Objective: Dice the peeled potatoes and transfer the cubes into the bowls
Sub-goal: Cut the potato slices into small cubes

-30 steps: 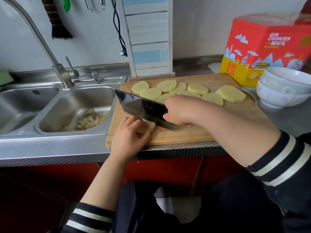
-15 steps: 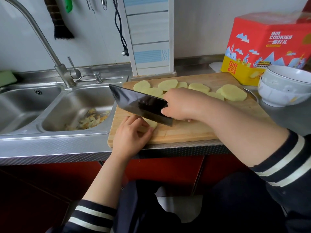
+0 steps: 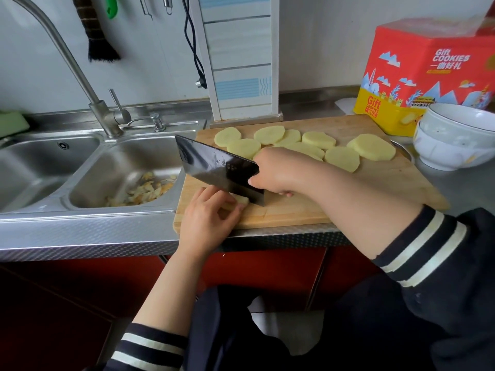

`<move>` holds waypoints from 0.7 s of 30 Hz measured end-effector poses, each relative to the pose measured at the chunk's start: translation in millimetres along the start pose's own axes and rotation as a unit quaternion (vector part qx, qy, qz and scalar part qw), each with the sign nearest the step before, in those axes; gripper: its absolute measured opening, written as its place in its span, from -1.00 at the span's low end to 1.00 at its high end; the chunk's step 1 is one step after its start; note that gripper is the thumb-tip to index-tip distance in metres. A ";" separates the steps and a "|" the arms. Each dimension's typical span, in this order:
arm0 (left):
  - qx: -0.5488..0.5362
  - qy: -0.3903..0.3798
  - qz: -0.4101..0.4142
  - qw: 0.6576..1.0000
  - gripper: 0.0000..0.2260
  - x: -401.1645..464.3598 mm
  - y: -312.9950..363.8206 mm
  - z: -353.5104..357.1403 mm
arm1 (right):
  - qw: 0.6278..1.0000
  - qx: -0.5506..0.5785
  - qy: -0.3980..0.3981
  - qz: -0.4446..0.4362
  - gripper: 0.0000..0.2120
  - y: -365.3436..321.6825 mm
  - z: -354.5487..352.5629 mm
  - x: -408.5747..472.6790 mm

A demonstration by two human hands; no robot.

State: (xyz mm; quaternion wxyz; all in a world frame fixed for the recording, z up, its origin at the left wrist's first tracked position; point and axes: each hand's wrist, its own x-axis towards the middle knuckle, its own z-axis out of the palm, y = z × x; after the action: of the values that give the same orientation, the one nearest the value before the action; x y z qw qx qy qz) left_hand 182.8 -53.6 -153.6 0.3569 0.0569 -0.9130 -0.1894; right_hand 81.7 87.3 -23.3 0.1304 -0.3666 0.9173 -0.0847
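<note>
My left hand (image 3: pixel 207 218) pins the potato (image 3: pixel 241 200), my right hand (image 3: pixel 273 174) grips the cleaver (image 3: pixel 214 168); I should tuck fingertips back and cut straight down.

White wall (image 3: pixel 321 36), steel double sink (image 3: pixel 40 167) with faucet (image 3: pixel 72 62), red cabinet fronts (image 3: pixel 80 285) under steel tabletop (image 3: pixel 88 236).

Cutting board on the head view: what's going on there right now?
A person is slicing potato on the wooden cutting board. The right hand grips a cleaver, its edge down by the potato piece that the left hand holds in place. Round potato slices lie across the far side of the board. The stacked white bowls sit to the right; no cubes show yet.
</note>
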 end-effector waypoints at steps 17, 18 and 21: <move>-0.003 -0.001 -0.032 0.999 -0.88 -5.7 8.1 -10.3 | 0.998 -0.045 0.050 -0.003 -0.73 -2.3 -10.8 -32.9; -0.006 -0.002 -0.032 0.999 -0.88 -5.6 7.4 -10.0 | 0.998 -0.046 0.049 -0.002 -0.74 -3.0 -9.5 -32.2; -0.014 0.001 -0.024 1.000 -0.84 -6.6 5.5 -9.5 | 0.998 -0.049 0.040 -0.002 -0.74 -4.2 -5.8 -30.0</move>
State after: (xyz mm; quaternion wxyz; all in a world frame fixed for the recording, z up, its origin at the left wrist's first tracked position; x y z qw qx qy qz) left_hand 194.3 -49.8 -149.3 0.3535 0.0737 -0.9085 -0.2102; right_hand 103.6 105.4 -11.4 0.0748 -0.3702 0.9243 -0.0543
